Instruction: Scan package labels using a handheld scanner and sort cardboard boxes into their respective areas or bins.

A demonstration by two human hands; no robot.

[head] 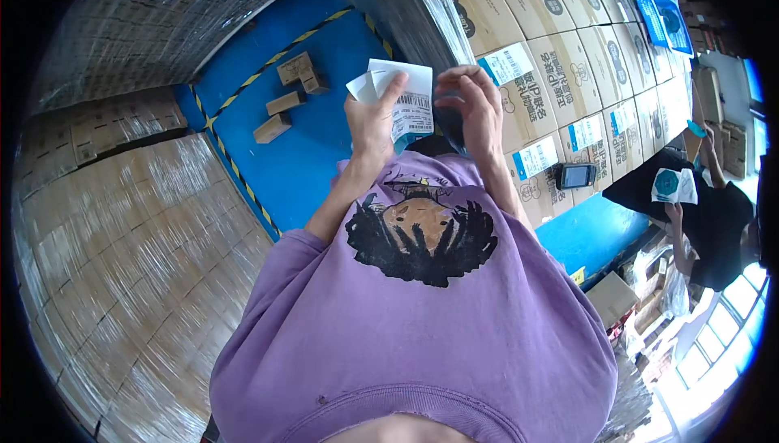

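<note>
My left hand [370, 123] pinches several white printed label sheets [415, 97], with the thumb across the top. Barcodes and small print show on the front sheet, and its lower end curls to a teal strip. My right hand [471, 99] is just right of the sheets, its fingers curled and spread, and I see nothing in it. On that side, beyond my right hand, stands a stack of brown cardboard cartons [514, 99]. White-and-blue labels [535, 158] are stuck on several of them. A handheld scanner terminal [576, 176] lies on the cartons.
Small cardboard boxes [286, 103] lie on the blue floor [243, 145] with black-yellow tape lines. Film-wrapped carton stacks [140, 260] stand to the left. A blue plastic basket [664, 22] sits atop the far cartons. At right, a co-worker [718, 224] in black holds a printed white sheet [674, 186].
</note>
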